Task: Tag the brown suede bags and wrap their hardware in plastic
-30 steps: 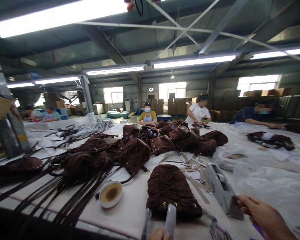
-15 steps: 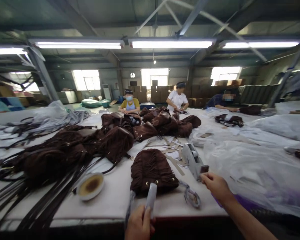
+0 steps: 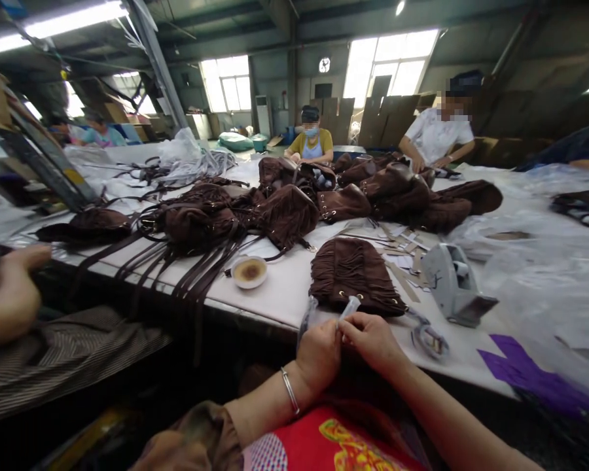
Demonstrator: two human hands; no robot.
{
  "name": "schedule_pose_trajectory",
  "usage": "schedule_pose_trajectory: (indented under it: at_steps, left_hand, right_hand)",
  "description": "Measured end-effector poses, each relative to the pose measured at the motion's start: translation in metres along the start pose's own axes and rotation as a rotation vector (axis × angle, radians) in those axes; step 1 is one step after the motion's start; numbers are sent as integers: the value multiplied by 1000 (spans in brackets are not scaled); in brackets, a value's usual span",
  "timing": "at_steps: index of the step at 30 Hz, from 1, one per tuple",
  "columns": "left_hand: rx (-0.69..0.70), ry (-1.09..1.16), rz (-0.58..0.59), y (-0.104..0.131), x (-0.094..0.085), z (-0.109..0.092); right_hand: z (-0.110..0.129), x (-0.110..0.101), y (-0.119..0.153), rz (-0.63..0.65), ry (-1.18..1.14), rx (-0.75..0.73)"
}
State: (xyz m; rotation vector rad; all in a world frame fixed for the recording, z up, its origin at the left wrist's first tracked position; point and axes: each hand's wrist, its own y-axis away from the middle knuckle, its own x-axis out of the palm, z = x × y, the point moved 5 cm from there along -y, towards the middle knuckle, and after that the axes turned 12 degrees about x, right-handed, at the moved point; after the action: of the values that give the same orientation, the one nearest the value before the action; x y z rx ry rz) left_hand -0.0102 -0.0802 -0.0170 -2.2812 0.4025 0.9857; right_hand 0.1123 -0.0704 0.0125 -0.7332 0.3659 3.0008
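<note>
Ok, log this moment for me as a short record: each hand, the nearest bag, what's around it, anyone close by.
Left hand: closed around a plastic-wrapped strap
Right hand: fingers at the same strap, against the left hand
Nearest bag: brown, fringed, lying on the pale table
Right of bag: grey tape dispenser
Left of bag: white dish
Beyond: pile of brown bags
Close by: another person's hand, far left

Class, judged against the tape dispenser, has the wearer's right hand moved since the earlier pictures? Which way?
Yes: the right hand has moved left, away from the tape dispenser, to meet the left hand.
</note>
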Motion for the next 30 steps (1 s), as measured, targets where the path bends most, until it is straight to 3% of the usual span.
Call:
schedule_pose_trajectory:
  at_steps: [5,15,22,26,30]
  left_hand:
    - [-1,-151,62,4,5,6]
    - [125,-165,103,9,9,5]
    - [-24,-138,88,3,0,12]
    - [-78,-87,100,-1,-4,10]
    - [-171,115,12,-3,-7,8]
  right_hand:
    - [-14,-2,-8,-114,172,24]
    - [-15,1,-11,-179,170,55]
    - [-14,0,-5,-55,137,71]
    - [-20,-2,-1,-83,103,108]
    - [-29,1,1,-105,20,156]
